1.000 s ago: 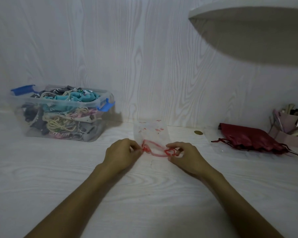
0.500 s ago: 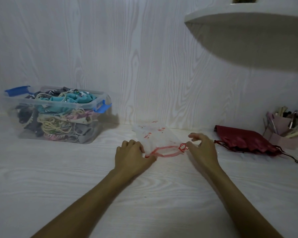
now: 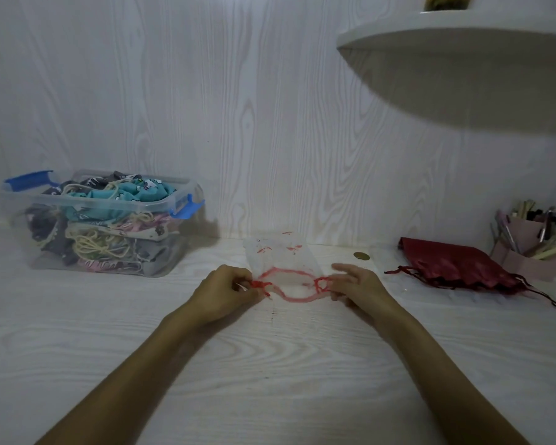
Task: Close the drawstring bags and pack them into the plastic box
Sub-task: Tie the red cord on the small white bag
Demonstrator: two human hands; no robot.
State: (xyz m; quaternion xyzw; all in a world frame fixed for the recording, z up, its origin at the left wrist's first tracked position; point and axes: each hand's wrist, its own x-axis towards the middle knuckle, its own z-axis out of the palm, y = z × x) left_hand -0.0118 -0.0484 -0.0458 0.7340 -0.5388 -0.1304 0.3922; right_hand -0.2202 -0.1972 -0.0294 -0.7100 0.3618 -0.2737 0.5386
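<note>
A small sheer white drawstring bag (image 3: 281,255) with red prints lies flat on the table, its mouth toward me and still gaping, rimmed by a red drawstring (image 3: 294,297). My left hand (image 3: 223,292) pinches the red cord at the bag's left side. My right hand (image 3: 358,287) pinches the cord loop at the right side. A dark red satin drawstring bag (image 3: 456,264) lies to the right. The clear plastic box (image 3: 26,203) with blue latches stands at the left, filled with several cloth bags.
A pink holder (image 3: 523,239) of pens stands at the far right by the wall. A coin (image 3: 361,255) lies near the wall between the two bags. A rounded white shelf (image 3: 463,30) juts out overhead on the right.
My right hand drew the right cord outward to the right, then came partway back. Both hands keep their pinch on the red drawstring, and the bag's mouth has stayed gaping.
</note>
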